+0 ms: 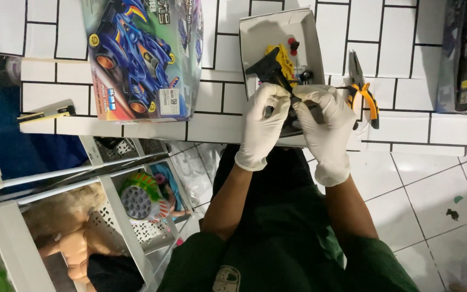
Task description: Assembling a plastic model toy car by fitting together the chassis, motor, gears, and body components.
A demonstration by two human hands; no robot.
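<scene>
Gripping a small black model-car part (287, 100) between your gloved left hand (262, 125) and right hand (325, 130), both clenched on it, near the open parts box (255, 32), you look mid-assembly; the next move likely needs a steady fingertip press, with pliers (364, 89) lying just right.

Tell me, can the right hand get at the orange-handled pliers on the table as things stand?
Probably yes. The pliers lie uncovered on the white tiled table, just beside the right hand, with nothing between them. But both gloved hands are gripping a black part, so the right hand would have to let go first.
</scene>
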